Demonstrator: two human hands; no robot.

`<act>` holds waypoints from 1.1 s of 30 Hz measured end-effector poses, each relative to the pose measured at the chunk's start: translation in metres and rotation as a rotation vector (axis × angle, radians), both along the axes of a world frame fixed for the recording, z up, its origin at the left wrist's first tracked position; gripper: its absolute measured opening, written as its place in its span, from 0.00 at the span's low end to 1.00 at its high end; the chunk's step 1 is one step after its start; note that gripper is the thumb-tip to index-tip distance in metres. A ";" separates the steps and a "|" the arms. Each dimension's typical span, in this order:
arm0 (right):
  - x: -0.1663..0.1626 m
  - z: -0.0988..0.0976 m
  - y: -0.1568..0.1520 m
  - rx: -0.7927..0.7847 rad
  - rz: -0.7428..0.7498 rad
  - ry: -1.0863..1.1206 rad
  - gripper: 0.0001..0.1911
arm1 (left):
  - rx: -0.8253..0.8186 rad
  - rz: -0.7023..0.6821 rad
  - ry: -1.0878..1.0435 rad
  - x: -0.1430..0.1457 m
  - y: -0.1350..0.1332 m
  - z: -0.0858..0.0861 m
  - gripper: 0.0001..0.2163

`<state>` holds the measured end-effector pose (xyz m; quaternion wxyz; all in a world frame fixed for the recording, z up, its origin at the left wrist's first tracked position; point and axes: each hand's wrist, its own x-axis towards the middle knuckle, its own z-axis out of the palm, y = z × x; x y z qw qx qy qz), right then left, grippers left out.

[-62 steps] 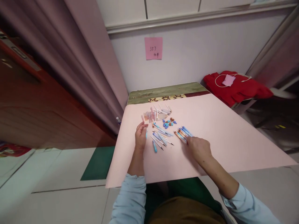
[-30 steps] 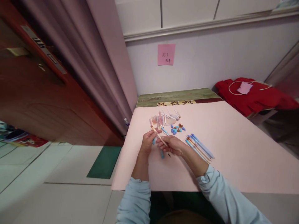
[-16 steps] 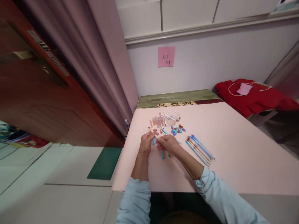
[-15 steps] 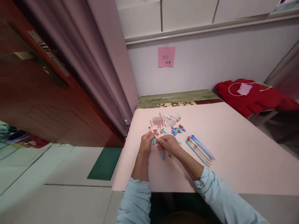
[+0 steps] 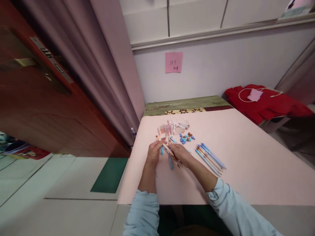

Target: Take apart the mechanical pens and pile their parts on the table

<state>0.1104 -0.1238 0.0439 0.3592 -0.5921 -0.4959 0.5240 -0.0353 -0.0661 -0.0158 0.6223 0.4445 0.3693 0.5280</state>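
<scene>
Pinched in my left hand (image 5: 153, 152) is a slim peach-coloured pen (image 5: 161, 141) with a brown end, slanting down to the right. My right hand (image 5: 181, 153) has its fingers closed at the pen's lower part; the contact is partly hidden. A light-blue pen part (image 5: 170, 163) lies on the table just under my hands. Beyond the fingers are clear tubes (image 5: 163, 128) with coloured contents and several thin white refills (image 5: 179, 125). Small blue and brown caps (image 5: 187, 138) form a loose pile right of them.
A row of blue and peach pens (image 5: 210, 159) lies to the right on the pale pink table cover (image 5: 251, 164). Red cloth (image 5: 265, 105) with a white cable rests beyond the table's right edge. A purple curtain (image 5: 115, 72) hangs at the left, and a wall stands behind.
More of the peach pen now shows between my hands, its lower end visible beside my right fingers. My right hand has shifted slightly; the view has tilted a little.
</scene>
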 end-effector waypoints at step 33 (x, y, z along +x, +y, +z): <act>-0.003 -0.022 -0.011 -0.089 -0.122 0.407 0.22 | -0.027 -0.027 0.049 0.005 -0.003 0.006 0.12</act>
